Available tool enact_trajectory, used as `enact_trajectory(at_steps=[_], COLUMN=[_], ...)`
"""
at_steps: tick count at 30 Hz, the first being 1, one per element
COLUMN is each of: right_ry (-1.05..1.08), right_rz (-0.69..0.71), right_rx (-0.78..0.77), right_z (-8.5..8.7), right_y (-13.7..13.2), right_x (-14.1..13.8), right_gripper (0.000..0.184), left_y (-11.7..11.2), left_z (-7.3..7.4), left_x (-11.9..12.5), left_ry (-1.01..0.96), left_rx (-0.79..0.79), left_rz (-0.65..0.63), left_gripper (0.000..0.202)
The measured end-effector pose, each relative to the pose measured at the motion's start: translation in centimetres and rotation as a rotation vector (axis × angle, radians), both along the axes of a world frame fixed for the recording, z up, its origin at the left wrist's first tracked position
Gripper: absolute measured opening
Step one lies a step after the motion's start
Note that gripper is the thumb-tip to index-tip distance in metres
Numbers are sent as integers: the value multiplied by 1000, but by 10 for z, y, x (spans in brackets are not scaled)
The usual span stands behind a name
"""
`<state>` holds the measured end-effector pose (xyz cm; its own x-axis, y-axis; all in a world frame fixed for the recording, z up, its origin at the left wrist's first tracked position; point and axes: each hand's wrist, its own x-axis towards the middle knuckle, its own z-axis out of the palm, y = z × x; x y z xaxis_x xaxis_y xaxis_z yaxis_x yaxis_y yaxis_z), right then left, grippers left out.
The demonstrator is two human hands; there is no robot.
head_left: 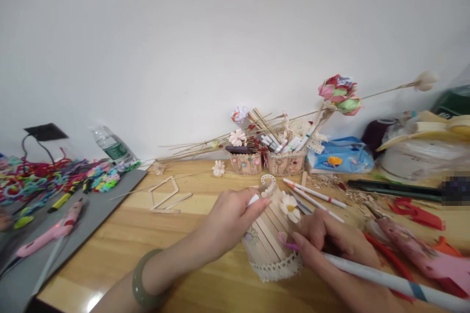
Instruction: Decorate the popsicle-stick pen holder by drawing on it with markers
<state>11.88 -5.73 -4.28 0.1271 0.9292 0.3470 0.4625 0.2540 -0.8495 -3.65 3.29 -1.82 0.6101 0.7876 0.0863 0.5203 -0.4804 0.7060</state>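
My left hand (235, 215), a green bangle on its wrist, is closed round the upper left of a craft-stick holder (270, 230). The holder tilts above the table; lace trims both its ends, and a white flower (290, 207) and a faint purple-green flower (251, 236) decorate its side. A small white piece (253, 199), perhaps a cap, shows between my left thumb and fingers. In my right hand (334, 239) is a white marker (374, 274) with a blue band. Its purple tip meets a small pink patch (282, 237) on the sticks.
Behind the holder stand two decorated stick baskets (246, 164) (286, 164) with pens and dried stems. White markers (319, 193) lie nearby. Pink glue guns (422, 249) (55, 234) rest at right and left. Loose sticks (165, 200) and a blue tissue pack (341, 155) are on the table.
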Motion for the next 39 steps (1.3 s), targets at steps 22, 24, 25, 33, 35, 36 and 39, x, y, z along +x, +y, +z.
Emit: enact_trajectory(at_steps=[22, 24, 25, 33, 35, 36, 39], right_ry=[32, 5, -9, 120, 109, 104, 111], right_rz=[-30, -35, -44, -34, -24, -24, -35], right_rx=[47, 49, 48, 42, 40, 43, 44], right_z=[-2, -2, -1, -12, -12, -12, -10], right_y=[2, 1, 0, 5, 6, 6, 6], right_x=[2, 2, 2, 3, 3, 3, 2], right_gripper=[28, 27, 26, 29, 30, 30, 29], left_y=[0, 0, 0, -1, -1, -1, -1], left_z=[0, 0, 0, 0, 0, -1, -1], left_x=[0, 0, 0, 1, 1, 1, 1], left_ry=[-12, -5, -3, -1, -10, -11, -3], left_rx=[-8, -10, -9, -5, -9, -9, -12], left_rz=[4, 9, 10, 10, 7, 8, 18], left_gripper=[36, 36, 36, 37, 37, 37, 37])
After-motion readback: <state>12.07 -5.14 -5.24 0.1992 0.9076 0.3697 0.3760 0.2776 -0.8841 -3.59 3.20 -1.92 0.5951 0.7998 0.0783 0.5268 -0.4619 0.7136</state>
